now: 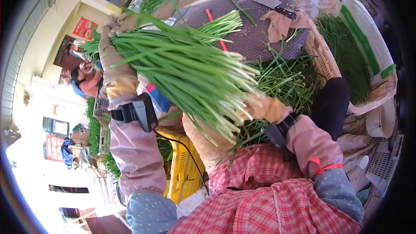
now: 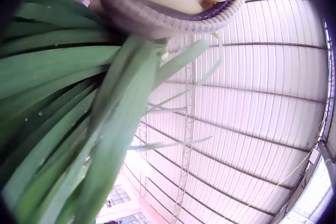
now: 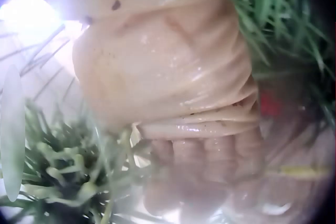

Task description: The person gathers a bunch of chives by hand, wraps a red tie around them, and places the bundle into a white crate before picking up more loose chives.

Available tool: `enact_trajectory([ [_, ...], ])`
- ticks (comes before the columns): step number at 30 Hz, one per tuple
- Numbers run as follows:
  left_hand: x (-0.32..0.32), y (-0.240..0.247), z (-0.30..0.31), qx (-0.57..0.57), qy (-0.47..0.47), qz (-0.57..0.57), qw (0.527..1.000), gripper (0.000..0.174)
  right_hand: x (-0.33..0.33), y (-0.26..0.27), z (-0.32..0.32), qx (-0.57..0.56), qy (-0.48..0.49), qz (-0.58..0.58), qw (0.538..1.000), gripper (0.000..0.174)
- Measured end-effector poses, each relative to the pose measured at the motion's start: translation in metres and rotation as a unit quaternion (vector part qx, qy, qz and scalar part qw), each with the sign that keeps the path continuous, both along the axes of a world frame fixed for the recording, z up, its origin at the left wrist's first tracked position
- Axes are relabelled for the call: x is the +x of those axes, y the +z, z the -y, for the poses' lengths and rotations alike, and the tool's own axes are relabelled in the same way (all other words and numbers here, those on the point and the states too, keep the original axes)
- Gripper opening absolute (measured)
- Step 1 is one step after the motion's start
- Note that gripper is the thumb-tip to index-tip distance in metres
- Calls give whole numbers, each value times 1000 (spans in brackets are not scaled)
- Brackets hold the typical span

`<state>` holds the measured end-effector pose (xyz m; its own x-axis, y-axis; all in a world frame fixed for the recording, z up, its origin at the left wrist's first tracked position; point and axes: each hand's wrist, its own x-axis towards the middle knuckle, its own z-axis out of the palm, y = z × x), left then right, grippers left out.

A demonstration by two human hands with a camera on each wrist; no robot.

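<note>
My gloved left hand grips a big bunch of garlic chives near its leafy end, with the pale stem ends slanting down to the right. In the left wrist view, long flat chive leaves spread out below the glove cuff. My gloved right hand is right at the blurred stem ends. The right wrist view shows its fingers beside cut stems; I cannot tell whether they pinch any. Trimmed chive scraps lie heaped beyond that hand.
A cleaver and a crumpled cloth lie on a dark textured mat, near a smaller chive bunch and a red strip. More chives fill a pale crate at right. A yellow crate stands at lower left.
</note>
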<state>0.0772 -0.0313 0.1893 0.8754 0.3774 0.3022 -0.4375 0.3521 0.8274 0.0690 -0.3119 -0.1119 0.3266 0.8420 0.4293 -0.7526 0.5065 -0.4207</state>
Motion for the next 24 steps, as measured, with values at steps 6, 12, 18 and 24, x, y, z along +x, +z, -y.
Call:
enact_trajectory([
  [6, 15, 13, 12, 20, 164, 43, 985, 21, 23, 24, 29, -534, -29, 474, 700, 36],
  [12, 26, 9, 41, 56, 203, 75, 975, 43, -33, 63, -17, -223, 98, 415, 877, 73],
  [18, -22, -13, 84, 44, 142, 31, 988, 21, -35, 25, -43, -42, 170, -57, 983, 98],
  [24, -94, -61, 119, -24, 345, -72, 936, 29, -22, -19, -15, -78, 117, -159, 977, 93],
])
